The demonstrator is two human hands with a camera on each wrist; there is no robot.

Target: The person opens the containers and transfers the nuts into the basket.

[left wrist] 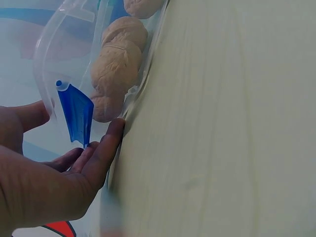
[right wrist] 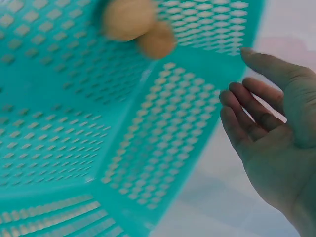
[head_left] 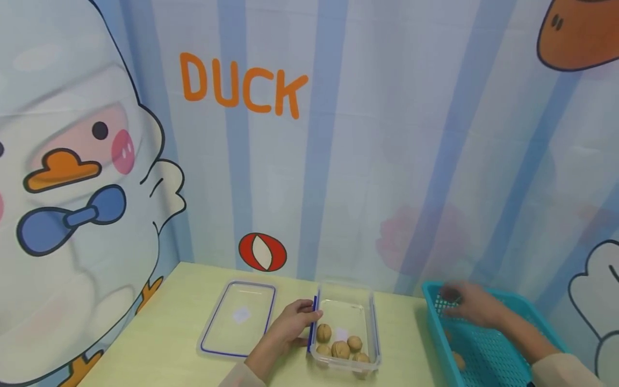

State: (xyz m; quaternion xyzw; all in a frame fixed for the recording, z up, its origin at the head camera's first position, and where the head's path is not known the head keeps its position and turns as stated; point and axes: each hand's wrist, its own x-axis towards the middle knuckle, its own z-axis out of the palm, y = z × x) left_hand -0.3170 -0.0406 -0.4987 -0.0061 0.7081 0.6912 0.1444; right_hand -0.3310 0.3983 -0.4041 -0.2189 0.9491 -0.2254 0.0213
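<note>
A clear plastic food container (head_left: pixel 350 312) stands on the table with several walnuts (head_left: pixel 340 350) gathered toward its near end. My left hand (head_left: pixel 292 325) holds its left side, thumb at the rim and fingers low on the outer wall. Beside those fingers a blue latch flap (left wrist: pixel 76 116) hangs unfastened. My right hand (head_left: pixel 471 306) is over the far part of a turquoise basket (head_left: pixel 437 338). In the right wrist view its fingers are loosely bent, with nothing between them. Walnuts (right wrist: pixel 129 19) lie inside the basket, partly hidden by its wall in the head view.
The container's clear lid (head_left: pixel 237 317), edged with a blue seal, lies flat on the pale yellow table (head_left: pixel 159 333) left of my left hand. A striped curtain (head_left: pixel 367 161) with duck drawings hangs right behind the table.
</note>
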